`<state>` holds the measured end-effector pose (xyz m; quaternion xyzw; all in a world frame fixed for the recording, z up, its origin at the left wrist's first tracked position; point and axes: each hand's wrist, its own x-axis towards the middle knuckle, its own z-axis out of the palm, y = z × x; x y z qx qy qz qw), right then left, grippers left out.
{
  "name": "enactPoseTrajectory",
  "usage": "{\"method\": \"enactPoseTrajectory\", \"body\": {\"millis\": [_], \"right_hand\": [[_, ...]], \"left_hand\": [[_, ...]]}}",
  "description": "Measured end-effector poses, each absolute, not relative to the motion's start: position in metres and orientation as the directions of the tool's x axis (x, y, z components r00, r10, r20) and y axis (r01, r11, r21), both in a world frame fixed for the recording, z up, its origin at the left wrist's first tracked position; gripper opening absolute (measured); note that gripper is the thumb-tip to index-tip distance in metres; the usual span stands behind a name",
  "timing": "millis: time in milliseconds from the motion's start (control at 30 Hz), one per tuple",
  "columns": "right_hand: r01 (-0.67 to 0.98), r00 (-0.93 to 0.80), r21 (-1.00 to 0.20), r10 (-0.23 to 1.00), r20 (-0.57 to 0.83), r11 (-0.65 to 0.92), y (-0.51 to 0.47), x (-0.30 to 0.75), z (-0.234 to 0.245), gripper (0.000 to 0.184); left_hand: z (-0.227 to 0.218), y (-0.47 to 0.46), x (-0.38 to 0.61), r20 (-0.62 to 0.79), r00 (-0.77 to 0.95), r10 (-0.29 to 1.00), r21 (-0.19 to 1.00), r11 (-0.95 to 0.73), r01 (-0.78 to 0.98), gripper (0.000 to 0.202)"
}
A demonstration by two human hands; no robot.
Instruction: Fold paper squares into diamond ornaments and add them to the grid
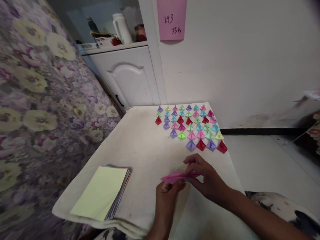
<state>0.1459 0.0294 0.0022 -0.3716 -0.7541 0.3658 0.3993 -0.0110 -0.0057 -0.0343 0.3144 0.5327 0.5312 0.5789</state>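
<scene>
A folded piece of pink paper (172, 177) is held between my two hands, above the near part of the cloth-covered table (140, 146). My left hand (167, 193) pinches its lower edge with thumb and fingers. From the right, my right hand (203, 173) grips the other end, its fingers closed over the paper. Beyond my hands, several small folded paper pieces (191, 135) in purple, red, green, blue, pink and yellow sit in rows at the far right of the table. The exact folds inside my grip are partly hidden by my fingers.
A stack of coloured paper sheets (100, 193), pale yellow on top, lies at the table's left front. A floral curtain (50, 110) hangs along the left. Behind stand a white cabinet (130, 80) and a wall with a pink handwritten note (172, 20).
</scene>
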Motion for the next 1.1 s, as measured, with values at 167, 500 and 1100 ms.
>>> {"method": "enactPoseTrajectory", "body": {"millis": [167, 500, 1100], "right_hand": [[0.256, -0.413, -0.852, 0.848, 0.331, 0.457, 0.0287, 0.1459, 0.0009, 0.018], [0.265, -0.427, -0.83, 0.831, 0.355, 0.491, 0.0306, 0.1441, -0.0008, 0.023], [0.359, -0.49, -0.722, 0.778, 0.393, 0.591, 0.0314, 0.1451, -0.0059, 0.031]], "left_hand": [[-0.0332, -0.0056, -0.0108, -0.283, -0.138, 0.949, 0.931, 0.238, -0.275, 0.014], [-0.0317, -0.006, -0.0111, -0.299, -0.148, 0.943, 0.923, 0.246, -0.297, 0.016], [-0.0356, -0.0042, -0.0096, -0.236, -0.103, 0.966, 0.929, 0.193, -0.315, 0.02]]}}
